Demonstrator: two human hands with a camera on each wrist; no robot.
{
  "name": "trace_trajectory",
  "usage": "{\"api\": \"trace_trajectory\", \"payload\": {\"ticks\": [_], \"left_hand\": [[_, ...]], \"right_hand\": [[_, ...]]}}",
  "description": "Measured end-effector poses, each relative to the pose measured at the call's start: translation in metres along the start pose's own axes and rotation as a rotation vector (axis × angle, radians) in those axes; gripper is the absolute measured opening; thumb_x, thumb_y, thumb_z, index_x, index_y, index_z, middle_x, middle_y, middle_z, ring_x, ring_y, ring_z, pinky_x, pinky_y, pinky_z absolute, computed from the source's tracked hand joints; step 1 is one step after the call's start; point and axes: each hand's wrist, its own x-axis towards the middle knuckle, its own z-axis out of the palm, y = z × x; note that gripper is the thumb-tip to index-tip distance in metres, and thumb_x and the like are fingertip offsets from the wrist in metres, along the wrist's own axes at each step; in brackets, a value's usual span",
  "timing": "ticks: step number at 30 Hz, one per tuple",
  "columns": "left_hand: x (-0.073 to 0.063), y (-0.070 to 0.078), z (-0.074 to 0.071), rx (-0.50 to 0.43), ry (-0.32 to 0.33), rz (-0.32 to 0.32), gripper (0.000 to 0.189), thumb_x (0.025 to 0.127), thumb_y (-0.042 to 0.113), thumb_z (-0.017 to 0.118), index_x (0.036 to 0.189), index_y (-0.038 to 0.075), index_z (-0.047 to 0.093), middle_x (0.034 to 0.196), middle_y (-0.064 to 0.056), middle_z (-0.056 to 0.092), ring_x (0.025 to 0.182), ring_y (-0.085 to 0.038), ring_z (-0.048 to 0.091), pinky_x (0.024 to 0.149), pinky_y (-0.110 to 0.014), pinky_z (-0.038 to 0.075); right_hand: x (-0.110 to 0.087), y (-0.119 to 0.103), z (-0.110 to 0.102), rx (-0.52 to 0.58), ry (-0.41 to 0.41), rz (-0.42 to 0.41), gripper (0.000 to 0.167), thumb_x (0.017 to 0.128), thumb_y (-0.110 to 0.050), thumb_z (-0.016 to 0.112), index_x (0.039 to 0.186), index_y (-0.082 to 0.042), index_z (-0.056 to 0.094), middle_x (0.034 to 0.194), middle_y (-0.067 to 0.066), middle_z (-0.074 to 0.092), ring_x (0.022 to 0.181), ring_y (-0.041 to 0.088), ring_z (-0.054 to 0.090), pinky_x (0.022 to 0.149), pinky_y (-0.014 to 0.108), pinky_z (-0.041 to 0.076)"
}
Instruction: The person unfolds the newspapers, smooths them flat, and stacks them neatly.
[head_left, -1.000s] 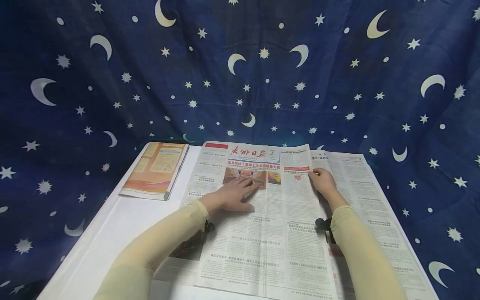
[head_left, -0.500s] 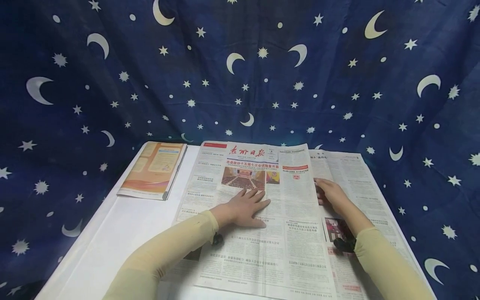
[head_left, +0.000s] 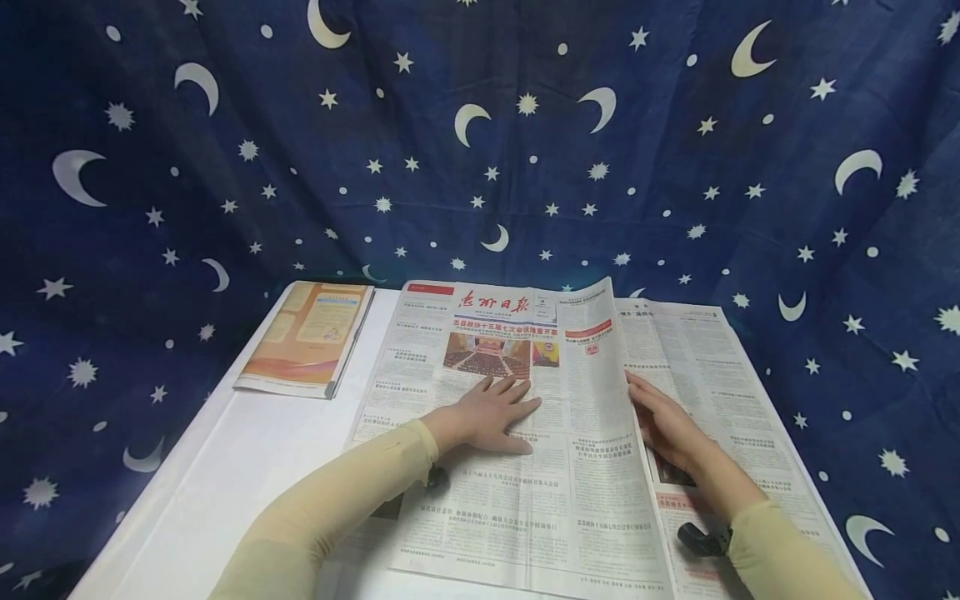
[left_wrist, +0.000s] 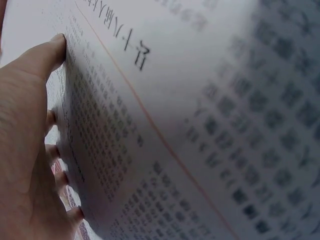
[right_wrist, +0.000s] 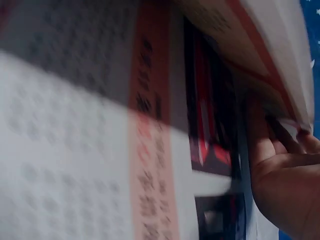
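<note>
An open newspaper (head_left: 495,492) with a red masthead and a photo lies on the white table. My left hand (head_left: 495,417) rests on its page below the photo, fingers spread; the left wrist view shows thumb and fingertips (left_wrist: 60,42) touching the print. At the page's right edge, my right hand (head_left: 671,429) holds the lifted sheet. In the right wrist view its thumb (right_wrist: 259,132) reaches beneath the sheet while other fingertips (right_wrist: 305,136) meet the edge, partly hidden. Below the raised sheet, another page (right_wrist: 75,160) with an orange strip shows.
A folded orange-and-cream printed paper (head_left: 307,333) lies at the table's back left. The white table (head_left: 285,450) shows along the left side. A dark blue curtain (head_left: 420,217) with moons and stars hangs behind and beside the table.
My right hand has moved down the page's right edge, and the sheet there has risen, its top corner lifted. My left hand has slid slightly down and right off the photo.
</note>
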Motion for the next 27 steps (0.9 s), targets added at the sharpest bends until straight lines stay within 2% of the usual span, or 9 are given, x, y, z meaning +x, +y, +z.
{"api": "trace_trajectory", "payload": {"ticks": [4,7,10,12,15,19,22,27], "left_hand": [[0.000,0.000,0.001,-0.004,-0.010,-0.005,0.089,0.093,0.081,0.039,0.165,0.035,0.015,0.172,0.000,0.008,0.157,-0.026,0.004,0.125,-0.052,0.007],[0.000,0.000,0.001,-0.010,-0.010,-0.007,0.089,0.093,0.081,0.039,0.165,0.035,0.015,0.172,0.000,0.007,0.157,-0.026,0.003,0.125,-0.052,0.005],[0.000,0.000,0.000,-0.017,-0.005,-0.007,0.089,0.093,0.081,0.040,0.165,0.035,0.015,0.172,0.000,0.007,0.157,-0.027,0.003,0.125,-0.052,0.004],[-0.001,0.000,0.000,-0.021,-0.002,-0.006,0.089,0.093,0.080,0.040,0.165,0.035,0.015,0.172,0.000,0.007,0.157,-0.027,0.003,0.125,-0.053,0.004],[-0.001,0.001,-0.001,-0.021,-0.002,-0.003,0.089,0.093,0.080,0.040,0.165,0.034,0.016,0.172,-0.001,0.007,0.157,-0.027,0.003,0.125,-0.053,0.005],[-0.002,0.001,-0.002,-0.027,0.003,0.002,0.088,0.093,0.079,0.041,0.165,0.034,0.018,0.171,-0.001,0.009,0.157,-0.028,0.004,0.125,-0.054,0.007],[-0.002,0.000,-0.002,-0.032,0.005,0.002,0.088,0.093,0.079,0.041,0.165,0.034,0.018,0.171,-0.001,0.010,0.157,-0.027,0.004,0.125,-0.053,0.007],[-0.002,0.000,-0.001,-0.037,0.001,-0.003,0.088,0.093,0.079,0.041,0.165,0.035,0.017,0.172,-0.001,0.008,0.157,-0.027,0.003,0.125,-0.053,0.005]], "right_hand": [[-0.005,0.004,0.012,0.032,-0.025,-0.039,0.060,0.113,-0.042,0.025,0.167,-0.024,0.005,0.169,0.017,0.011,0.144,0.021,0.037,0.102,0.025,0.047],[-0.007,0.008,0.021,0.024,-0.018,-0.061,0.060,0.112,-0.047,0.019,0.167,-0.028,0.003,0.169,0.016,0.011,0.148,0.030,0.028,0.102,0.026,0.047],[-0.008,0.012,0.027,0.034,0.001,-0.058,0.061,0.110,-0.053,0.016,0.166,-0.032,0.003,0.169,0.012,0.012,0.152,0.033,0.020,0.105,0.025,0.045],[-0.009,0.012,0.031,0.048,0.012,-0.056,0.062,0.109,-0.055,0.015,0.166,-0.034,0.004,0.169,0.010,0.012,0.154,0.033,0.017,0.110,0.027,0.041],[-0.009,0.013,0.035,0.040,0.027,-0.053,0.062,0.109,-0.057,0.014,0.166,-0.035,0.004,0.170,0.008,0.012,0.156,0.031,0.011,0.120,0.035,0.027],[-0.009,0.012,0.040,0.037,0.044,-0.051,0.064,0.108,-0.057,0.013,0.166,-0.034,0.003,0.170,0.008,0.011,0.156,0.032,0.009,0.123,0.048,0.012],[-0.009,0.010,0.044,0.078,0.063,-0.036,0.065,0.107,-0.060,0.015,0.166,-0.033,0.006,0.169,0.008,0.014,0.156,0.030,0.010,0.124,0.049,0.009],[-0.008,0.009,0.048,0.082,0.133,-0.015,0.071,0.104,-0.066,0.016,0.166,-0.032,0.006,0.172,0.002,0.007,0.157,0.023,0.001,0.125,0.048,0.001]]}}
